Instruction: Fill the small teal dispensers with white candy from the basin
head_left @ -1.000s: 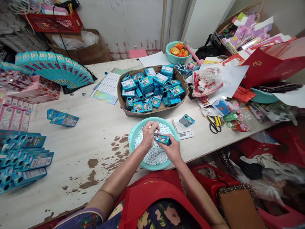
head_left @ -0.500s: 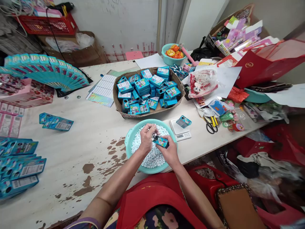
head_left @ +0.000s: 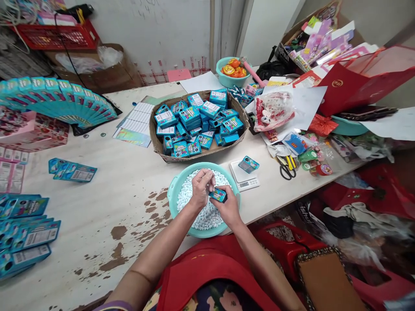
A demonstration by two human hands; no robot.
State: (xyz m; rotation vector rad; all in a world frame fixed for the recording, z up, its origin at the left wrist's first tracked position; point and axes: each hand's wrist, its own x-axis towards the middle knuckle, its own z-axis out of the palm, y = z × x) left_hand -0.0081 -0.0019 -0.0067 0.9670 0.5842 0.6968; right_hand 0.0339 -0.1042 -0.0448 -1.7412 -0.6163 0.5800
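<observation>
My right hand (head_left: 229, 206) grips a small teal candy box (head_left: 218, 195), tilted with its end toward the left hand. Fingers pinched, my left hand (head_left: 201, 185) is at that end of the box; small white candies show at its fingertips, partly hidden. Both hands are above a mint-green basin (head_left: 172, 199) filled with small white candies (head_left: 207, 221). Just right of the basin sits a white digital scale (head_left: 247, 183), with another teal box (head_left: 248, 164) on its plate.
Behind the basin, a cut-down cardboard box (head_left: 168, 158) holds many teal boxes. More teal boxes (head_left: 32, 233) lie at the left, near a fanned row of them (head_left: 65, 97). Scissors (head_left: 287, 167) and packets lie right; a smaller basin (head_left: 227, 80) stands at the back.
My left fingers have closed in over the box's end, and fewer white candies show between them. The box has tipped slightly in my right hand. The whole view has shifted a little.
</observation>
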